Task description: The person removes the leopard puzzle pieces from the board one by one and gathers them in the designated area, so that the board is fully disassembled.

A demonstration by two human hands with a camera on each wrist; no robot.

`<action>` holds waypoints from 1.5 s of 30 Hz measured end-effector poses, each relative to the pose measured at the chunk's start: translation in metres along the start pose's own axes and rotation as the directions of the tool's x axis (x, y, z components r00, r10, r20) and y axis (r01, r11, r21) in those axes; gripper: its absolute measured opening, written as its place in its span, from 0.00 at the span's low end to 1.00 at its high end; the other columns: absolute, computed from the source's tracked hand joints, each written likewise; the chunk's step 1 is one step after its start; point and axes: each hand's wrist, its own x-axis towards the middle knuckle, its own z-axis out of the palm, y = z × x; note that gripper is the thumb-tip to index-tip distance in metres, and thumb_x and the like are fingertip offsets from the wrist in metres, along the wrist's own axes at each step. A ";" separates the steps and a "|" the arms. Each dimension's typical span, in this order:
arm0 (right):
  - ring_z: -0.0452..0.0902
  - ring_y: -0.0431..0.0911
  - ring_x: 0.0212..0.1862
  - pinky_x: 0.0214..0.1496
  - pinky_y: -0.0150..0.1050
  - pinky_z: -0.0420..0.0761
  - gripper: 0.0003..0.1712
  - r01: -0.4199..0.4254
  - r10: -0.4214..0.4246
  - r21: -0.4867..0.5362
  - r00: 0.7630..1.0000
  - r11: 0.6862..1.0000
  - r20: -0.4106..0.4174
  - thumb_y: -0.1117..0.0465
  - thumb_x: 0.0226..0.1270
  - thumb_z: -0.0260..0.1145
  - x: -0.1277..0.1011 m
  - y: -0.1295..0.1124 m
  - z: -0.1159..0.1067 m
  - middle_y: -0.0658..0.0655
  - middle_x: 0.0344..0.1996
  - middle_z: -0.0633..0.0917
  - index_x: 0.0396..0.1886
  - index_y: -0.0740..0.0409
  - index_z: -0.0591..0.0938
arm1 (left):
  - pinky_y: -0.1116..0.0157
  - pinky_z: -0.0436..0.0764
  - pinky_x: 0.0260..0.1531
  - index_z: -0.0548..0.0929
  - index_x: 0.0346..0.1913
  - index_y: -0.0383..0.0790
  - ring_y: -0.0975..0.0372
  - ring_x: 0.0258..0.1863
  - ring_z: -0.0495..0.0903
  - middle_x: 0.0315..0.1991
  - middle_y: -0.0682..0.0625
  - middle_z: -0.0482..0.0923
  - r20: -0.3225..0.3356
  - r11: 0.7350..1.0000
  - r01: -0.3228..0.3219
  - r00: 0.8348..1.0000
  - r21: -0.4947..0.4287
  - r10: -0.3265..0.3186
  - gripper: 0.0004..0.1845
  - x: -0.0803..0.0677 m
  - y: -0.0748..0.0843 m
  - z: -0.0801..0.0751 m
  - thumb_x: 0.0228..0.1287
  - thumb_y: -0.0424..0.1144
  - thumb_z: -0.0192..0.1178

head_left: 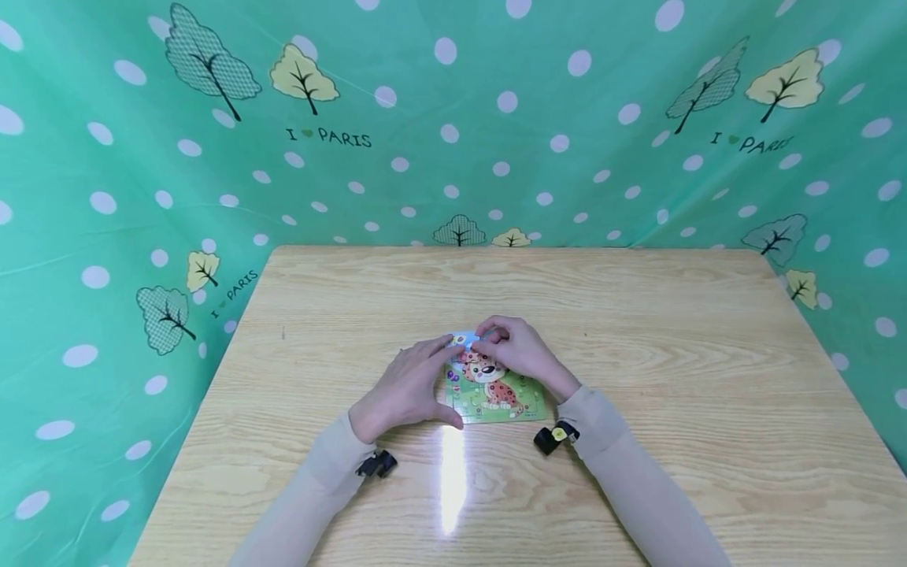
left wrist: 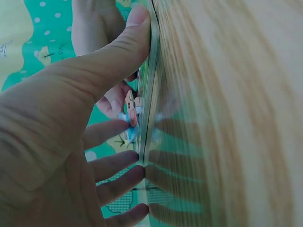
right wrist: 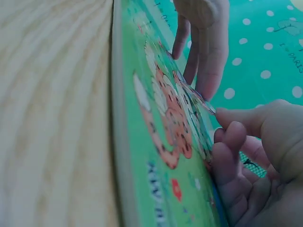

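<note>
A jigsaw puzzle (head_left: 499,398) with a spotted leopard cub on green grass and blue sky lies flat on the table. My left hand (head_left: 411,386) spans its left side, fingers fairly straight at the far left corner and thumb by the near edge. Over the puzzle's far part, my right hand (head_left: 520,346) pinches a puzzle piece (left wrist: 132,109) between thumb and curled fingers. That piece stands tilted up from the picture, its edge (right wrist: 204,105) close to the left fingertips. The right hand partly hides the puzzle's upper right.
The wooden table (head_left: 638,331) reaches out on all sides of the puzzle, with a bright light reflection (head_left: 452,480) in front of it. A green dotted cloth (head_left: 496,142) hangs behind and beside the table. Each wrist wears a small black camera (head_left: 377,463).
</note>
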 end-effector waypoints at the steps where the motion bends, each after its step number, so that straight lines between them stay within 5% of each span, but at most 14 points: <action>1: 0.75 0.41 0.23 0.26 0.32 0.74 0.13 -0.013 0.013 0.020 1.000 1.000 -0.007 0.54 0.75 0.71 0.000 0.000 0.000 0.52 0.31 0.85 0.53 0.54 0.86 | 0.33 0.65 0.76 0.68 0.82 0.49 0.42 0.81 0.62 0.85 0.42 0.59 0.003 1.000 -0.001 1.000 0.001 0.001 0.66 0.000 0.000 0.000 0.37 0.69 0.84; 18: 0.76 0.38 0.20 0.23 0.29 0.79 0.16 -0.050 0.064 0.191 0.996 0.980 -0.069 0.57 0.79 0.67 -0.005 0.003 -0.009 0.54 0.27 0.89 0.55 0.65 0.87 | 0.33 0.61 0.78 0.70 0.80 0.51 0.42 0.83 0.59 0.86 0.43 0.55 0.030 1.000 -0.016 0.999 0.007 0.015 0.61 -0.003 -0.001 0.000 0.42 0.69 0.82; 30: 0.74 0.37 0.21 0.23 0.30 0.77 0.17 -0.080 0.102 0.189 0.989 0.979 -0.109 0.57 0.81 0.65 -0.010 0.014 -0.023 0.57 0.36 0.91 0.59 0.62 0.86 | 0.33 0.56 0.80 0.69 0.81 0.54 0.42 0.84 0.55 0.88 0.43 0.49 0.076 0.999 -0.030 0.997 0.015 0.029 0.56 -0.006 0.000 -0.001 0.49 0.66 0.80; 45: 0.74 0.38 0.23 0.24 0.30 0.77 0.18 -0.104 0.125 0.145 0.981 0.984 -0.150 0.54 0.81 0.65 -0.014 0.030 -0.042 0.56 0.35 0.90 0.60 0.60 0.86 | 0.35 0.51 0.82 0.66 0.83 0.55 0.41 0.85 0.51 0.89 0.43 0.45 0.110 0.999 -0.030 0.993 0.011 0.029 0.55 -0.005 0.002 0.002 0.54 0.64 0.78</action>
